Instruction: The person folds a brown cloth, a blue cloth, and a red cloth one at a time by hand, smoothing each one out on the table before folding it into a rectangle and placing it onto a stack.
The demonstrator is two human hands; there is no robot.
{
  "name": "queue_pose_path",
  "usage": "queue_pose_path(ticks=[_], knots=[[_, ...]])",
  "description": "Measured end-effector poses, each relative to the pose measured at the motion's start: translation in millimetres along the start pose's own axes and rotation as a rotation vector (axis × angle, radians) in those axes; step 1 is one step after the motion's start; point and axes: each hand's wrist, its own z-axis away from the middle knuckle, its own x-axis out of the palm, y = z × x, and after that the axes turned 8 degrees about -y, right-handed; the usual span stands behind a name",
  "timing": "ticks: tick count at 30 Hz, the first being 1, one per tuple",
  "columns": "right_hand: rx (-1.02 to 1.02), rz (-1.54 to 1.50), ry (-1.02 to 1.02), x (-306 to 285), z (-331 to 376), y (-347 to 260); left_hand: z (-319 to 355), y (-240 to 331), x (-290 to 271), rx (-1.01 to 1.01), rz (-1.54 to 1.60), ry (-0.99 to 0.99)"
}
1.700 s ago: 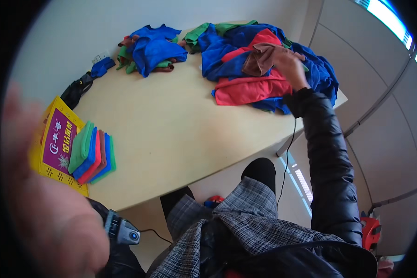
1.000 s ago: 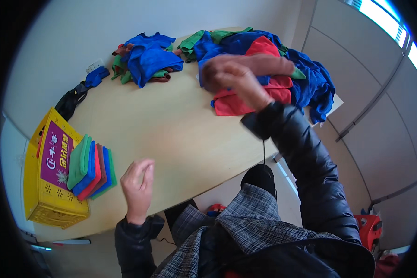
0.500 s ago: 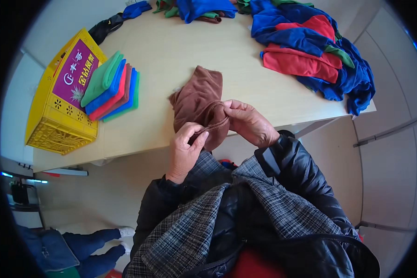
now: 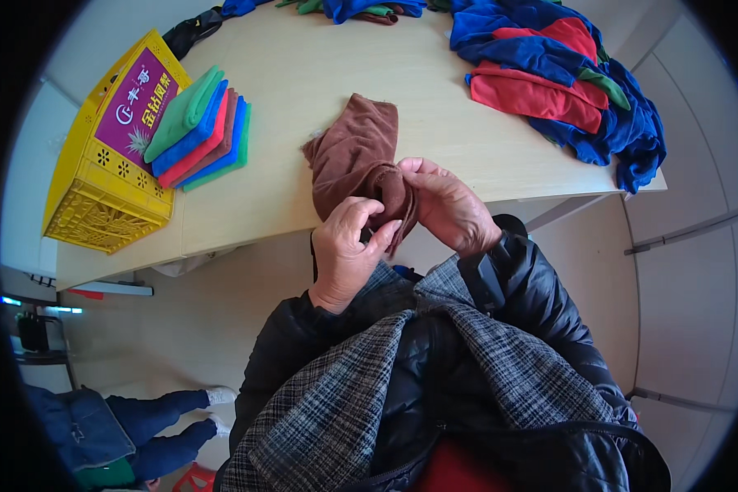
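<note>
A brown towel (image 4: 354, 148) lies crumpled at the near edge of the table, and its close end is lifted and hangs over the edge. My right hand (image 4: 451, 209) pinches the hem at the towel's right side between thumb and fingers. On the other side, my left hand (image 4: 346, 250) has its curled fingers and thumb at the lower fold of the cloth. A gap shows between that thumb and forefinger, with brown fabric at their tips. Some of the towel's folded end is hidden behind my fingers.
A stack of folded green, blue, red and brown towels (image 4: 201, 135) leans by a yellow plastic crate (image 4: 111, 193) on the left. Loose blue and red cloths (image 4: 541, 90) are heaped at the right of the table (image 4: 275, 90). Another person's legs (image 4: 164, 418) show at lower left.
My left hand has moved up and right along the towel's hem, and its thumb and forefinger have parted. The near end of the towel is bunched more. The whole view has shifted slightly.
</note>
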Motion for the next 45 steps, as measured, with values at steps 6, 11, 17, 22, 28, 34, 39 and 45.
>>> queue_pose_path(ticks=[6, 11, 17, 22, 28, 34, 39, 45], knots=[[-0.005, -0.072, 0.046, 8, -4, 5, 9, -3, 11, 0.049, -0.059, -0.04], [0.003, -0.103, 0.032, 9, -6, 12, 7, -6, 20, -0.071, -0.01, 0.007], [-0.007, 0.156, 0.049, 12, -1, 15, 18, -22, 26, -0.253, 0.223, 0.095], [-0.145, 0.741, 0.04, 24, 14, 4, -13, -23, -21, -0.466, 1.045, 0.105], [-0.694, 1.804, 0.066, 45, 4, 16, -81, -2, -71, -0.448, 1.371, 0.109], [-0.991, 1.557, 0.094, 72, -31, -22, -101, 12, -79, -0.44, 1.479, 0.061], [-0.601, 0.886, 0.085, 81, -47, -71, -99, 22, -83, -0.058, 1.039, 0.238], [-0.501, 1.19, 0.027, 115, -37, -86, -102, 60, -70, 0.371, -0.138, 0.196]])
